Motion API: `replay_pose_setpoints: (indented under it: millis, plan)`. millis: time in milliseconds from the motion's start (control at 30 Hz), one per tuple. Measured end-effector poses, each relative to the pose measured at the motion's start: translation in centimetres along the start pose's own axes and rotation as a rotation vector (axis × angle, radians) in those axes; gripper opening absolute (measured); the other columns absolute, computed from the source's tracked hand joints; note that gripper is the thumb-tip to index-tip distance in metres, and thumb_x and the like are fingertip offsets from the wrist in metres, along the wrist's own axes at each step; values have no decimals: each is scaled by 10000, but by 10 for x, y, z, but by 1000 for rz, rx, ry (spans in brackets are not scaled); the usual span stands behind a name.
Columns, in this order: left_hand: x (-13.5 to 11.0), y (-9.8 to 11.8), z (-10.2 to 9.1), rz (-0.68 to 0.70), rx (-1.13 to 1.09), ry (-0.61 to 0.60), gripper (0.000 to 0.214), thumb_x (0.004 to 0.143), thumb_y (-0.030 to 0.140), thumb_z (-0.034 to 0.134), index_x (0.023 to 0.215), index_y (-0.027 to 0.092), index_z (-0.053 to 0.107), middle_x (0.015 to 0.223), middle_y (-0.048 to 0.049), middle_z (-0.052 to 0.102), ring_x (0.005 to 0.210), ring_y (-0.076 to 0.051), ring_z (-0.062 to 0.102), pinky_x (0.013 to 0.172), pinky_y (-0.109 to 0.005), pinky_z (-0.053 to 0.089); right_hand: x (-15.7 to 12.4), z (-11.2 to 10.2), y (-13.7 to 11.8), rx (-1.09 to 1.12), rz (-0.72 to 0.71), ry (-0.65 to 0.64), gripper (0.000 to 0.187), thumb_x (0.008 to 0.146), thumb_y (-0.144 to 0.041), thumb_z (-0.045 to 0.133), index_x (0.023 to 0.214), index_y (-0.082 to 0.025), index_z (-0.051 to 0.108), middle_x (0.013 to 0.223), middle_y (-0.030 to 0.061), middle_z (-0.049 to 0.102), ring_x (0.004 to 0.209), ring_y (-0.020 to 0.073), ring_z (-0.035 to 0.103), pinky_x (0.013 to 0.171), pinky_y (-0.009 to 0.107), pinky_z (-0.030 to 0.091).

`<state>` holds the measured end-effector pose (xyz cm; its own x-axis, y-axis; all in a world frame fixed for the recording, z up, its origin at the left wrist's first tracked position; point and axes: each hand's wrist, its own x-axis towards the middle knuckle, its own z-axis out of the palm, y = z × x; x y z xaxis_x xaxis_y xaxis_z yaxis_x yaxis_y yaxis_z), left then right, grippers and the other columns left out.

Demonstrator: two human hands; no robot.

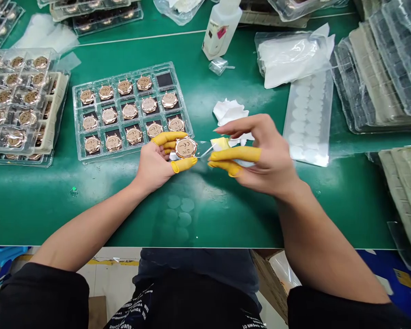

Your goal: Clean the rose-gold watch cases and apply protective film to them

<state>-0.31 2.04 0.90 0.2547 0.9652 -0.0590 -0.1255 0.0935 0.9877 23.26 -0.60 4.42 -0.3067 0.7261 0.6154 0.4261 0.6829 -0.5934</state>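
My left hand (160, 160), with yellow finger cots on its fingertips, grips a rose-gold watch case (186, 147) by its edges. The round back with printed marks faces up. To its right, my right hand (260, 155), also in yellow finger cots, pinches a thin white stick (207, 151) whose tip points at the watch case's edge. Whether the tip touches it, I cannot tell. Behind my left hand lies a clear compartment tray (118, 109) of similar watch cases, backs up. Its far right compartment shows only a dark pad (164, 80).
Stacked trays of watch cases (17, 105) stand at the left. Crumpled white wipes (229, 112) and a small yellow piece (221, 142) lie beyond my right hand. A white bottle (222, 29), a sheet of round clear stickers (308, 119) and stacked trays (373, 77) stand farther out.
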Motion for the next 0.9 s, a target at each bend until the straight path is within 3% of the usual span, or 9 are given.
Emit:
replay_pose_setpoints:
  millis: [133, 200, 267, 567, 900]
  plan:
    - [-2, -4, 2, 61, 169, -53, 591, 613, 262, 954, 1158, 168, 747, 1086, -66, 840, 983, -205, 807, 911, -320, 663, 19, 2, -18, 449, 581, 181, 128, 735, -240, 901, 793, -339, 844, 1176, 6, 770, 1102, 250, 703, 1017, 484, 593]
    - [-3, -5, 2, 86, 230, -96, 566, 645, 259, 925, 1180, 177, 756, 1079, -53, 842, 959, -200, 808, 912, -319, 660, 26, 11, -19, 558, 840, 126, 133, 666, -258, 934, 754, -292, 840, 1119, 20, 795, 1067, 253, 725, 1022, 482, 602]
    - [-3, -5, 1, 115, 264, -123, 562, 666, 257, 905, 1204, 186, 761, 1079, -41, 842, 935, -193, 806, 910, -315, 657, 27, 21, -15, 621, 966, 18, 192, 629, -304, 967, 764, -257, 838, 1059, 41, 811, 1056, 268, 746, 1019, 481, 619]
    - [-3, -7, -2, 155, 331, -194, 562, 693, 265, 888, 1241, 198, 778, 1107, -43, 839, 951, -218, 799, 918, -345, 637, 15, 27, -15, 628, 983, -6, 220, 642, -341, 975, 781, -247, 834, 1049, 45, 818, 1036, 260, 774, 994, 437, 656]
    - [-3, -5, -2, 188, 391, -234, 522, 680, 225, 866, 1196, 222, 792, 1038, -12, 827, 892, -204, 762, 890, -353, 613, 16, 32, -22, 669, 950, -24, 207, 636, -338, 987, 733, -255, 823, 1017, 36, 808, 908, 235, 780, 826, 393, 692]
